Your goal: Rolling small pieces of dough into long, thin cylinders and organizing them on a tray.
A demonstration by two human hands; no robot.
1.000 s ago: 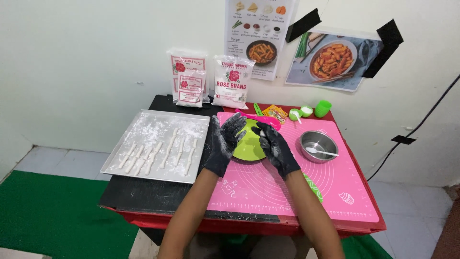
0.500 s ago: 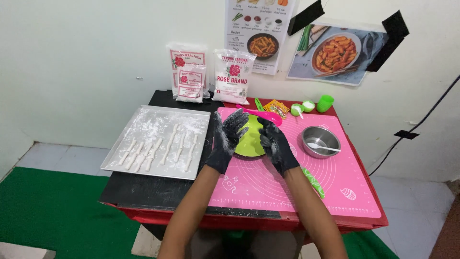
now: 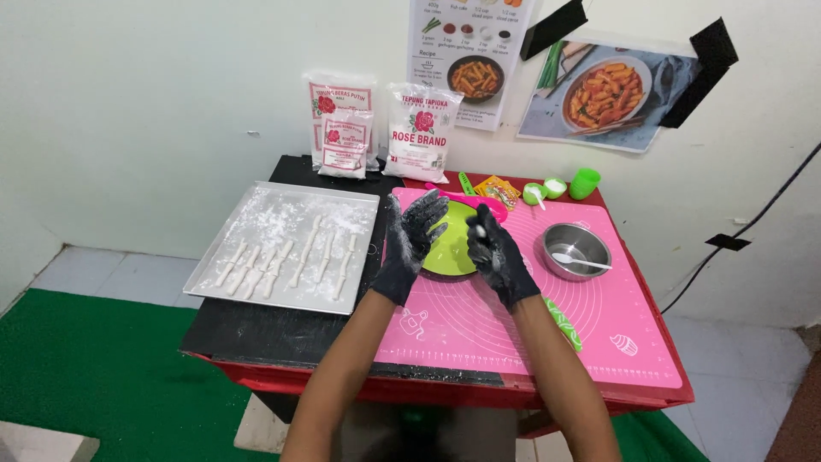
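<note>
Black gloves on both, the left hand point(image 3: 410, 244) and the right hand point(image 3: 496, 254), dusted with white powder (heaviest on the fingers), forearms bare, no sleeves showing.
</note>
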